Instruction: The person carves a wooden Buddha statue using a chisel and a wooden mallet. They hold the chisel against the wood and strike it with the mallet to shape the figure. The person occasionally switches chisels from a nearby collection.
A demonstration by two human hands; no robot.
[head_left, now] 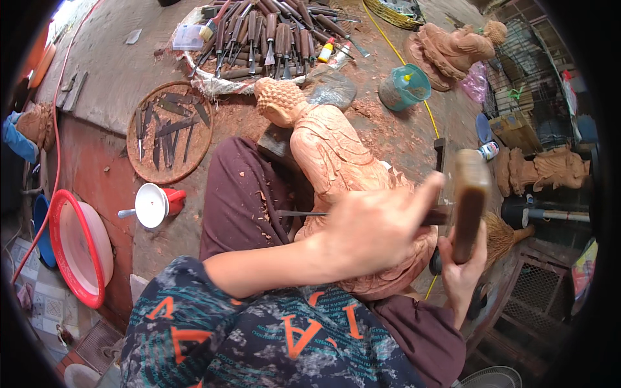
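A pale carved wooden statue (330, 152) of a seated figure lies across my lap, head pointing away from me. My left hand (378, 226) grips a dark metal chisel (301, 213) that lies across the statue's lower part, its tip pointing left. My right hand (462, 271) holds a wooden mallet (470, 187) upright just right of the chisel's handle end. Wood chips are scattered over my dark red trousers.
A round tray of blades (169, 132) and a heap of chisels (272, 35) lie ahead. A teal container (404, 87), other carved figures (453, 48) (546, 169), a wire cage (537, 64), a red basin (81, 249) and a white funnel (152, 205) surround me.
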